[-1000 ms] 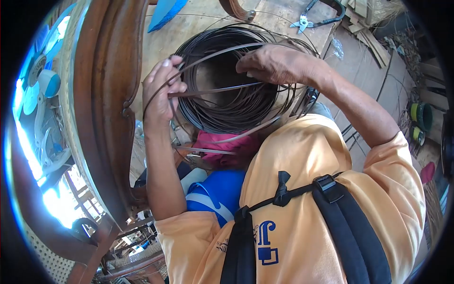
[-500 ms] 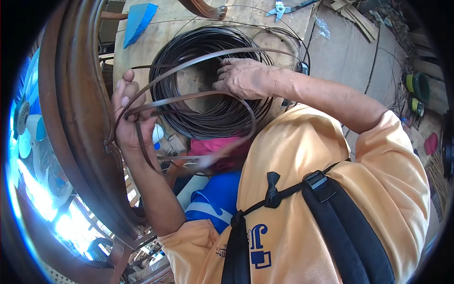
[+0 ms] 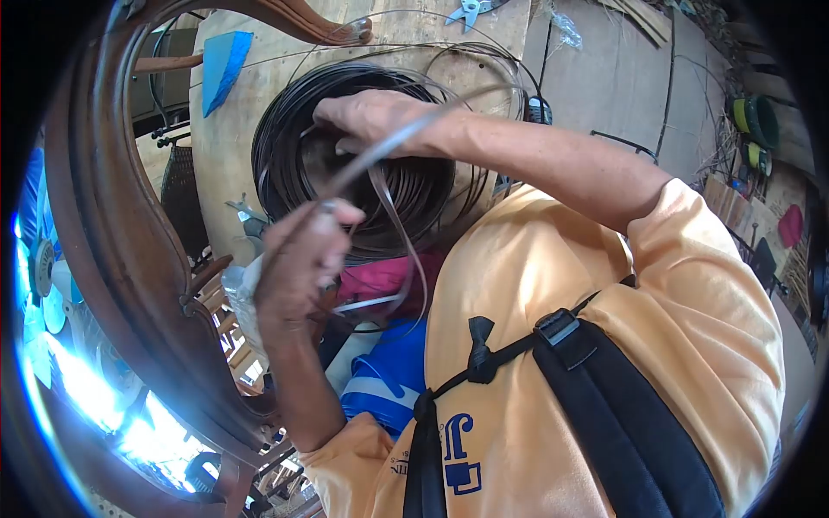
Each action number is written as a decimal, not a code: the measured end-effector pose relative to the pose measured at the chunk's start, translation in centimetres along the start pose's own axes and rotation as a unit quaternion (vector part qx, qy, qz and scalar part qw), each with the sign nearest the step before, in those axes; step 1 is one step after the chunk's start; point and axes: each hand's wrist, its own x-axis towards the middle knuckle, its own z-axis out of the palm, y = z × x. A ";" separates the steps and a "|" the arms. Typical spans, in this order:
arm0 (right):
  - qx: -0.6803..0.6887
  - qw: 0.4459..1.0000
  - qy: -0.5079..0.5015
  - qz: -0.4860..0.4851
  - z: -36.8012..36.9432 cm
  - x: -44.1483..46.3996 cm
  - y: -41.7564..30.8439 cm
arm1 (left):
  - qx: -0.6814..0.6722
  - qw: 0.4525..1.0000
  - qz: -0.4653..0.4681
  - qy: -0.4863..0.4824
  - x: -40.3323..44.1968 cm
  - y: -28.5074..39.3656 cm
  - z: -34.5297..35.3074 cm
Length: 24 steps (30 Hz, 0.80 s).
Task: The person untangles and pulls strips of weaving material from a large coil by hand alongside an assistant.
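A large coil of dark brown flat strip (image 3: 276,173) rests on the wooden table. My right hand (image 3: 371,121) reaches into its open middle, fingers curled, with strip showing by the fingertips and below the palm. Part of what those fingers grip is hidden. In front of the coil's near left side, my left hand (image 3: 302,259) is closed around a loose length of the strip, blurred by motion. That loose strip (image 3: 389,148) arcs up across my right forearm, and another loop (image 3: 406,229) hangs down toward my lap.
A carved wooden chair frame (image 3: 129,216) stands along the left. On the wooden table (image 3: 226,155) lie a blue wedge-shaped block (image 3: 226,71) and cutters (image 3: 468,12). Pink cloth (image 3: 376,281) lies below the coil. A fan (image 3: 50,276) is at far left.
My left hand has moved right, toward the coil, with the strip. My right hand has shifted left and further over the coil's middle. The view has shifted slightly.
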 end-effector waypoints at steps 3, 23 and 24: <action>-0.193 0.978 -0.071 0.013 0.7 0.8 -1.3 | 0.125 0.991 -0.024 -0.050 1.2 -0.8 2.7; -0.320 0.923 -0.210 0.041 6.5 3.8 1.3 | 0.420 0.893 0.000 -0.161 3.4 -1.4 2.7; -0.323 0.923 -0.206 0.045 6.2 3.7 0.9 | 0.425 0.892 0.014 -0.154 3.3 -1.3 2.8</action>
